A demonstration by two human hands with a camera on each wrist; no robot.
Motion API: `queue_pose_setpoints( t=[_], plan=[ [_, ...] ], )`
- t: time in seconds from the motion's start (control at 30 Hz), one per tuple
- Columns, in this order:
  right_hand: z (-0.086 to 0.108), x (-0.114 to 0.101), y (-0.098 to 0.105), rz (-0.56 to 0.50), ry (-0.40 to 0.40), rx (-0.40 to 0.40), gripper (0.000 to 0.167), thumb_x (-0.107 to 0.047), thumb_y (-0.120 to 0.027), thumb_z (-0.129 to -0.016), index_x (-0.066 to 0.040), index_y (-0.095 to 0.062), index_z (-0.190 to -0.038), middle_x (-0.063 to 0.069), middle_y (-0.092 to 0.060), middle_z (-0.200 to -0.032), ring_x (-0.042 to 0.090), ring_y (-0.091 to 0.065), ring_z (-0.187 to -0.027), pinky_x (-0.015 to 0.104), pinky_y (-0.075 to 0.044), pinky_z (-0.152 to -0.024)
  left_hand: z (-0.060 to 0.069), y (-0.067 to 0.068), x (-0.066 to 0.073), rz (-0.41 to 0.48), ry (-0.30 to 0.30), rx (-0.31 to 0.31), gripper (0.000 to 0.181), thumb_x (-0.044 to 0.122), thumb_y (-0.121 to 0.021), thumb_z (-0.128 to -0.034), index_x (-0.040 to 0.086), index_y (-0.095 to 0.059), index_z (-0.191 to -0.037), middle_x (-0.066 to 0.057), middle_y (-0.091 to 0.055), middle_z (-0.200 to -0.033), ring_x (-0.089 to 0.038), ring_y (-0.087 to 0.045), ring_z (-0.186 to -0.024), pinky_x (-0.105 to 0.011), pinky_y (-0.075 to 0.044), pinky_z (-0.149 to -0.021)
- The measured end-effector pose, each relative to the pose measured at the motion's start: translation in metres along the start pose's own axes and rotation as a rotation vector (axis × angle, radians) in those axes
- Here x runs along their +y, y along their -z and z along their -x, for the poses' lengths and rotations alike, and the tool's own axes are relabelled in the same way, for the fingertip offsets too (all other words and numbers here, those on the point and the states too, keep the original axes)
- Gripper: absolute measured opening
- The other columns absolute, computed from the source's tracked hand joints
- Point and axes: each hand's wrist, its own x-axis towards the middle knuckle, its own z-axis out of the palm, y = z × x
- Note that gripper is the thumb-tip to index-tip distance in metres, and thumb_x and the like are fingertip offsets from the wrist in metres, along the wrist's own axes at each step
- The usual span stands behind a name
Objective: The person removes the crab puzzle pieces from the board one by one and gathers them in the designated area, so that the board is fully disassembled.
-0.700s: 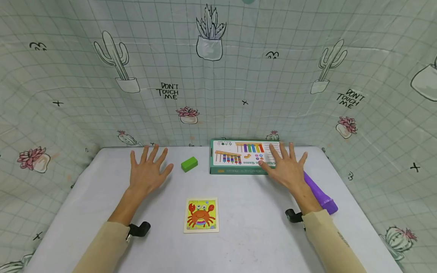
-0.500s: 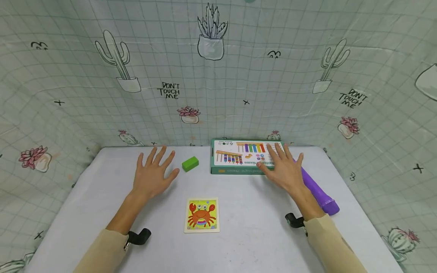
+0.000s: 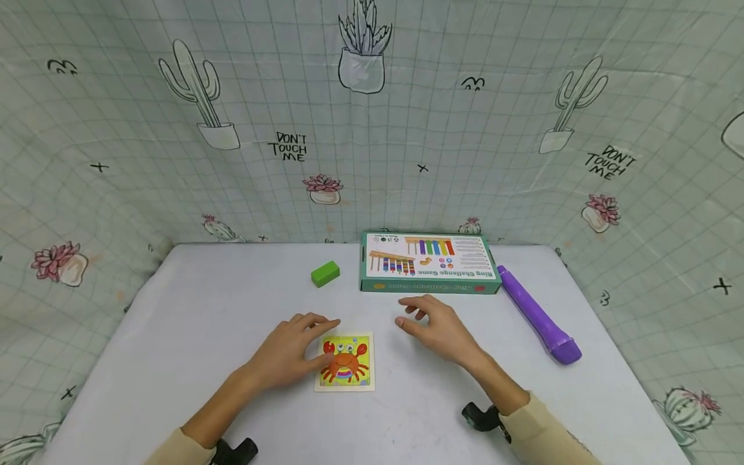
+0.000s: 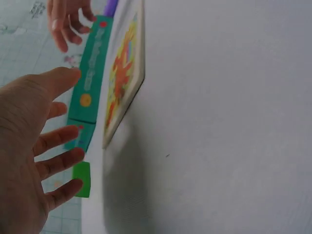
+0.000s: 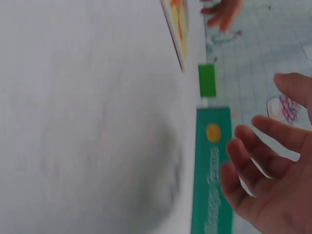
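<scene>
A square crab picture board [image 3: 347, 381] with a pale border lies flat on the white table. Over its left edge hovers my left hand [image 3: 286, 354], fingers spread and loosely bent; the left wrist view shows a gap between this hand [image 4: 29, 131] and the board [image 4: 124, 73]. To the right of the board, my right hand [image 3: 436, 328] hangs above the table with fingers relaxed and nothing in them. The right wrist view also shows that hand [image 5: 273, 170] holding nothing, with the green game box [image 5: 213, 170] beyond it.
The game box [image 3: 430, 261] lies at the table's back edge. Left of it is a green block [image 3: 325, 274]. A purple microphone-shaped thing [image 3: 537, 313] lies slanted at the right. Behind the table hangs a grid-patterned cloth [image 3: 372, 142] with cactus drawings.
Both hands have come nearer the person and inward, the left to the crab board, the right away from the game box. Their spread fingers have bent. The things on the table stay put.
</scene>
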Motion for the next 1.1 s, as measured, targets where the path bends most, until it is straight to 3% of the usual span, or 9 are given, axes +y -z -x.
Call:
queue_pose_setpoints(
  t=[0.17,0.3,0.53,0.73,0.9,1.1],
  plan=[
    [-0.002,-0.008,-0.026,-0.144,-0.002,-0.171,0.037,-0.035,-0.070,-0.093,-0.010,-0.070,-0.120,-0.004,-0.066,-0.096,0.014,-0.060,-0.088,0.029,-0.050,-0.072,0.001,-0.012,0.003,0.031,-0.021,-0.035,0.060,0.051,-0.073,-0.0866,0.024,-0.062,-0.139,0.003,-0.060,-0.127,-0.021,-0.054,-0.118,-0.047,-0.045,-0.095],
    [-0.005,-0.010,-0.044,-0.122,0.010,-0.222,0.030,-0.030,-0.072,-0.092,-0.011,-0.071,-0.115,-0.006,-0.063,-0.090,0.012,-0.057,-0.082,0.027,-0.048,-0.070,0.000,-0.017,0.003,0.035,-0.048,-0.034,0.057,0.053,-0.072,-0.0869,0.024,-0.064,-0.136,0.005,-0.059,-0.124,-0.020,-0.052,-0.115,-0.047,-0.045,-0.093],
    [-0.007,-0.017,-0.059,0.021,0.007,-0.207,0.032,-0.026,-0.080,-0.085,-0.010,-0.071,-0.111,-0.004,-0.057,-0.085,0.012,-0.049,-0.074,0.027,-0.041,-0.065,-0.003,-0.023,0.005,-0.030,-0.039,-0.041,0.057,0.062,-0.067,-0.0866,0.028,-0.067,-0.132,0.004,-0.057,-0.122,-0.019,-0.049,-0.112,-0.046,-0.044,-0.090],
    [-0.007,-0.024,-0.063,0.125,-0.010,-0.188,0.035,-0.028,-0.083,-0.082,-0.012,-0.069,-0.110,-0.003,-0.054,-0.085,0.012,-0.048,-0.074,0.027,-0.039,-0.064,-0.005,-0.026,0.008,-0.067,-0.030,-0.009,0.054,0.062,-0.069,-0.0849,0.028,-0.069,-0.127,0.004,-0.057,-0.119,-0.019,-0.049,-0.108,-0.046,-0.045,-0.088],
    [-0.007,-0.025,-0.067,0.170,-0.025,-0.176,0.035,-0.032,-0.082,-0.082,-0.013,-0.068,-0.109,-0.005,-0.053,-0.085,0.010,-0.048,-0.073,0.027,-0.039,-0.063,-0.008,-0.030,0.012,-0.089,-0.005,0.034,0.050,0.062,-0.072,-0.0826,0.027,-0.072,-0.119,0.002,-0.059,-0.116,-0.021,-0.050,-0.106,-0.046,-0.045,-0.086],
    [-0.005,-0.030,-0.068,0.191,-0.038,-0.157,0.036,-0.031,-0.083,-0.082,-0.011,-0.069,-0.109,-0.004,-0.054,-0.086,0.011,-0.049,-0.074,0.027,-0.042,-0.064,-0.011,-0.032,0.017,-0.123,0.023,0.043,0.045,0.063,-0.071,-0.0829,0.027,-0.072,-0.111,0.002,-0.058,-0.113,-0.021,-0.049,-0.103,-0.046,-0.043,-0.086]
  ],
)
